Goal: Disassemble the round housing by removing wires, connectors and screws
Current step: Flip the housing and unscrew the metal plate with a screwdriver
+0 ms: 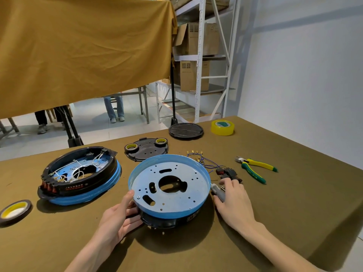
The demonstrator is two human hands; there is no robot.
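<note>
A: Where is the round housing (170,190) sitting?

B: On the bench (284,203), near its front edge. Its blue perforated plate faces up inside a blue rim, with a black shell underneath. Nothing lies loose in the dish; I only see holes and slots.

A: And the hands?

B: The left hand (117,214) grips the housing's near-left edge, thumb over the blue rim, fingers curled under the black shell. The right hand (233,201) lies just right of the housing, fingers curled over a grey-handled tool (217,192) that touches the housing's side.

A: What has come out of it?

B: Blue wires with brass connectors (200,159) lie behind and to the right of the housing, joined to black switches (225,171) just past the right hand's fingertips.

A: Anything else holding parts?

B: A second housing (79,174), left of the first, still holds white wires, with red switches on its black wall. Behind the first housing, a black cover (146,149) carries two tape rolls. Right of the housing, beyond the wires, lie green-and-yellow pliers (255,168). A yellow tape roll (222,127) sits far behind, beside a black disc (186,130).
</note>
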